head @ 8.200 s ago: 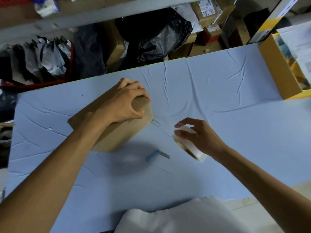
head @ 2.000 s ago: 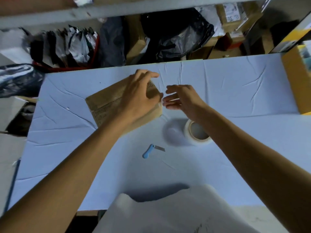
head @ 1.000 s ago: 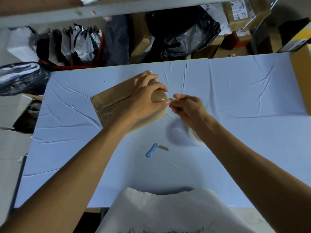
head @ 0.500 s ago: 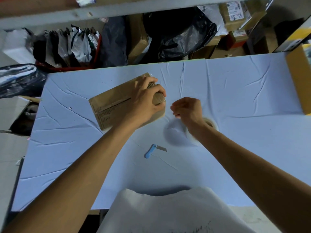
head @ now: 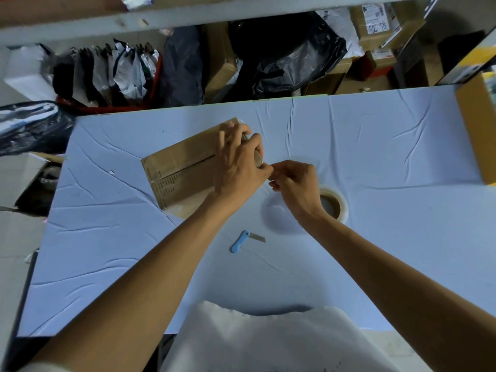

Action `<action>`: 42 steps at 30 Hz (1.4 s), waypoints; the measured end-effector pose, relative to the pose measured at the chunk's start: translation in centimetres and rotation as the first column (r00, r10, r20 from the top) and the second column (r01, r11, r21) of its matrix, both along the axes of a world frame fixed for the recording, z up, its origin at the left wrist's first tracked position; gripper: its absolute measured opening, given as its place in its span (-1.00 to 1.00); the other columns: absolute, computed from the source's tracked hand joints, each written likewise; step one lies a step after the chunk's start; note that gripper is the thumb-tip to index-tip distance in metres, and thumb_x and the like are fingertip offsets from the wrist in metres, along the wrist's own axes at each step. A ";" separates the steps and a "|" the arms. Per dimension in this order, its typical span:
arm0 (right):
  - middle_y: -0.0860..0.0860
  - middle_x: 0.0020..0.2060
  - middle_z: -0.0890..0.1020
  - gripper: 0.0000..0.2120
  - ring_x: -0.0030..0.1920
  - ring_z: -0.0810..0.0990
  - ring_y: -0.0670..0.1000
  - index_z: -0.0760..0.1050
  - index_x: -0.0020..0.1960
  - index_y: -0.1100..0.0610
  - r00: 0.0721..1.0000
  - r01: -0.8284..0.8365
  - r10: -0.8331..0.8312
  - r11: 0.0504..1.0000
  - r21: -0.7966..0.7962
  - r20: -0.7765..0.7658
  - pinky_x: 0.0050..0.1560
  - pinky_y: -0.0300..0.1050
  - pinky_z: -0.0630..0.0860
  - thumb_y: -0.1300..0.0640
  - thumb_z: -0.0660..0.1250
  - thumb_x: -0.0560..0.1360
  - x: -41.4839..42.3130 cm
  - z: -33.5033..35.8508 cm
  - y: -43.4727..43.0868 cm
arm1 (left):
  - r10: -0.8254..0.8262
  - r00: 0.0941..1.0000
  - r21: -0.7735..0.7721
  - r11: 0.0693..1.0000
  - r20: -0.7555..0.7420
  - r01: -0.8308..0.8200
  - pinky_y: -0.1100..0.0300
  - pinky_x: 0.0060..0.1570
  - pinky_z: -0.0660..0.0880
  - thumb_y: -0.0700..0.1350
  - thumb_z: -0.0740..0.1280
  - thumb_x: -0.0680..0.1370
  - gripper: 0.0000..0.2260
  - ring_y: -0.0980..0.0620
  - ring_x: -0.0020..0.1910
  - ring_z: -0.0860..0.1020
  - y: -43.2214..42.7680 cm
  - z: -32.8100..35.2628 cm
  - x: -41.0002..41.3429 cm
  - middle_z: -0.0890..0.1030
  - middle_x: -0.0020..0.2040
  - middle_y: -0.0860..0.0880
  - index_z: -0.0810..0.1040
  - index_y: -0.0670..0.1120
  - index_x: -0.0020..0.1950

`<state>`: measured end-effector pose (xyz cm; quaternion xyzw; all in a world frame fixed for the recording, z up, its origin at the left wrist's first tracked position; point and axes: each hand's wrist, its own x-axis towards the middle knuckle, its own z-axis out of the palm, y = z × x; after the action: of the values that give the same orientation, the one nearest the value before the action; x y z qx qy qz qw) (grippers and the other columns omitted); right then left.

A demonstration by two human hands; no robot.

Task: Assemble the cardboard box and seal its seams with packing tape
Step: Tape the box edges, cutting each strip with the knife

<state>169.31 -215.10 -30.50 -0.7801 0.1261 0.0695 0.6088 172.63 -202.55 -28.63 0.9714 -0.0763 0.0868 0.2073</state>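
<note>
Cardboard box [head: 182,167] lies flat on the blue-covered table [head: 389,157], its right end under the left hand [head: 239,162], whose fingers curl over the far edge and grip it. The right hand [head: 295,186] is just beside it, fingertips pinched at the box's near right corner; whether they hold tape cannot be told. The packing tape roll [head: 342,208] lies flat behind that wrist, near a blue-handled knife [head: 241,241].

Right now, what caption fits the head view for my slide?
Left hand holds the cardboard box on the blue table; right hand works at its corner, tape roll and knife nearby.
</note>
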 end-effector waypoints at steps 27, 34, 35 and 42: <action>0.02 0.04 0.66 -0.58 -0.03 0.63 -0.04 0.51 0.29 0.08 0.981 -0.194 0.194 0.981 -0.016 -0.015 -0.12 -0.20 0.54 -0.09 0.33 0.51 4.5 2.1 2.4 | 0.431 0.615 -0.367 0.529 -0.660 -0.765 0.02 0.07 0.55 0.20 0.45 0.39 -0.48 -0.13 0.08 0.59 14.1 1.7 -3.8 0.62 0.11 -0.17 0.55 -0.19 0.13; -0.01 0.01 0.62 -0.60 -0.08 0.60 0.01 0.48 0.33 0.02 0.980 -0.200 0.198 0.968 -0.151 -0.025 -0.23 -0.19 0.45 0.06 0.36 0.50 4.8 1.8 2.9 | 0.439 0.682 -0.371 0.603 -0.585 -0.706 -0.08 0.08 0.56 0.24 0.46 0.36 -0.46 -0.13 0.03 0.60 14.2 1.0 -3.3 0.64 0.05 -0.12 0.55 -0.16 0.10; 0.01 -0.01 0.63 -0.62 -0.11 0.60 0.00 0.50 0.30 0.01 0.982 -0.189 0.188 0.969 -0.158 -0.024 -0.25 -0.20 0.44 0.06 0.36 0.49 4.7 1.9 2.9 | 0.428 0.692 -0.378 0.612 -0.581 -0.695 -0.06 0.08 0.57 0.24 0.46 0.36 -0.47 -0.12 0.03 0.60 14.2 1.0 -3.2 0.64 0.05 -0.11 0.56 -0.15 0.10; -0.05 -0.15 0.58 -0.69 -0.23 0.55 -0.14 0.48 0.22 0.05 0.999 -0.016 0.010 0.989 -0.146 -0.040 -0.35 -0.27 0.40 0.05 0.35 0.49 2.8 2.7 3.2 | 0.329 0.756 -0.393 0.699 -0.565 -0.598 0.04 0.05 0.53 0.27 0.42 0.37 -0.50 -0.06 0.04 0.58 14.1 1.2 -1.3 0.63 0.05 -0.04 0.56 -0.08 0.10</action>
<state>172.09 -211.94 -27.81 -0.8219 0.1376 0.0793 0.5470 171.32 -188.49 -27.47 0.8466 0.2577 -0.0730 0.4599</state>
